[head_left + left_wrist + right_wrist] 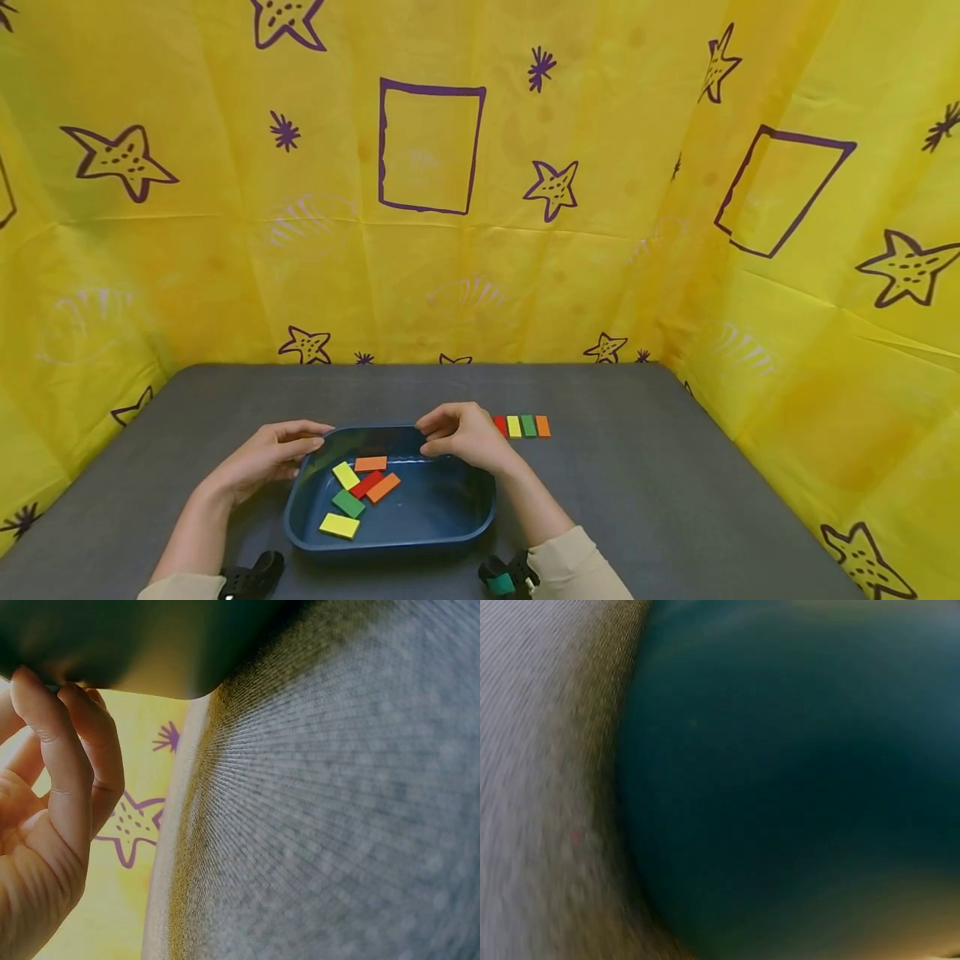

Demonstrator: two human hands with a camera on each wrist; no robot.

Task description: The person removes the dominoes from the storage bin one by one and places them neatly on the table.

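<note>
A dark blue tray (420, 500) with rounded corners stands on the table and holds several small rectangular tiles: yellow (340, 526), green (348, 503), red (367, 484) and orange (383, 488). My left hand (273, 454) grips the tray's back left corner, thumb at the rim. In the left wrist view its fingertips (30, 679) touch the tray's outer wall from below. Over the back rim, right of the middle, hovers my right hand (468, 437), loosely bent, with a gap between thumb and fingers and no tile visible there. Only the tray's blurred wall (780, 787) fills the right wrist view.
Behind the tray to the right, a row of tiles lies side by side: red (500, 426), yellow (513, 427), green (528, 426), orange (543, 426). My right hand may hide more at its left end. A yellow patterned cloth (450, 275) surrounds the grey table (660, 500).
</note>
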